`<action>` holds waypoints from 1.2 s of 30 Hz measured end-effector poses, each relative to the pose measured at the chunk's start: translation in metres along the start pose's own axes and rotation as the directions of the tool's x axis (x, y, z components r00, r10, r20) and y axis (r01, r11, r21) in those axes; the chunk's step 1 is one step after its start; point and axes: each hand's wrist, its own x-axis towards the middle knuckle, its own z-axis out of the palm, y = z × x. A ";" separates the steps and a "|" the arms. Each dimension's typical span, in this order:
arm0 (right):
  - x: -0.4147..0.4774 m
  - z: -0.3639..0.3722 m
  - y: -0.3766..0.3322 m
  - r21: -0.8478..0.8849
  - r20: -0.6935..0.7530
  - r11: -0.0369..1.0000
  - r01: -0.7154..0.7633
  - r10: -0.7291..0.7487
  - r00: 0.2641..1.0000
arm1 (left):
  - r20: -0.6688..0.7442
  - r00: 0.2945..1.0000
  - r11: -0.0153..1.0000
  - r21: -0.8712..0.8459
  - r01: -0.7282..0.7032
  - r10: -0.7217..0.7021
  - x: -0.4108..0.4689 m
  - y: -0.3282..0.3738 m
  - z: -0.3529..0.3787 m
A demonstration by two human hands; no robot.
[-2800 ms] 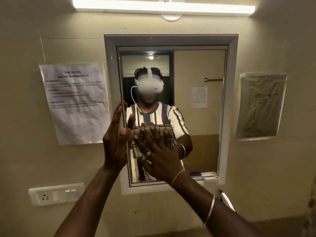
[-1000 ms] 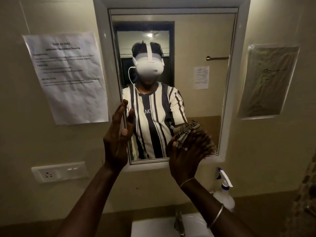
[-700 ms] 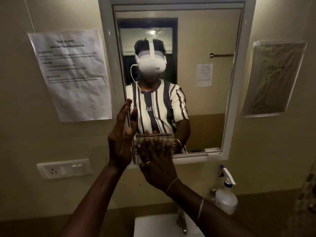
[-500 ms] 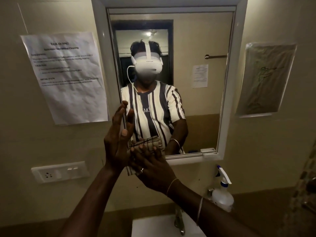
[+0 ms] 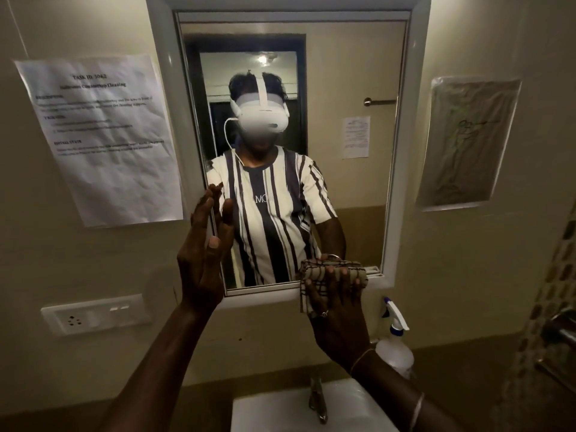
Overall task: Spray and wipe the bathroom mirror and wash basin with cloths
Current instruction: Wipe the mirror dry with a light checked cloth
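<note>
The white-framed mirror hangs on the wall straight ahead. My right hand presses a striped folded cloth flat against the mirror's bottom right corner and lower frame. My left hand is held upright with fingers spread at the mirror's lower left edge, holding nothing. A white spray bottle with a blue collar stands at the right behind the white wash basin, partly hidden by my right forearm. The metal tap rises from the basin's back edge.
A printed paper sheet is taped to the wall left of the mirror, with a white socket panel below it. A plastic-covered sheet hangs to the right. Metal fittings show at the far right edge.
My right hand with the cloth has slid from the mirror's lower left, beside my left hand, to its bottom right corner. My left hand has stayed at the left edge.
</note>
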 end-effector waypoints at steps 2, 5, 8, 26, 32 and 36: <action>0.004 0.004 -0.017 0.065 0.000 0.991 -0.120 0.120 0.993 | 0.001 1.000 1.000 -0.019 -0.005 0.005 -0.001 0.002 0.000; 0.012 0.006 -0.048 0.132 0.009 0.948 -0.291 0.292 0.956 | 0.041 0.999 0.999 -0.038 -0.008 0.010 -0.004 0.007 -0.001; 0.011 0.010 -0.075 0.145 0.045 0.973 -0.178 0.173 0.984 | 0.028 0.998 0.999 -0.002 0.048 -0.048 -0.010 0.000 -0.009; 0.047 0.033 -0.161 0.060 0.148 0.961 0.270 -0.276 0.950 | -0.080 0.986 0.987 -0.069 0.142 -0.147 -0.018 -0.007 -0.029; 0.058 0.039 -0.178 0.056 0.052 0.969 0.242 -0.245 0.968 | -0.184 0.967 0.979 -0.135 0.153 -0.177 -0.014 -0.005 -0.036; 0.099 0.027 -0.178 0.068 -0.081 0.962 0.264 -0.259 0.963 | -0.214 0.967 0.983 -0.153 0.104 -0.136 -0.008 -0.004 -0.041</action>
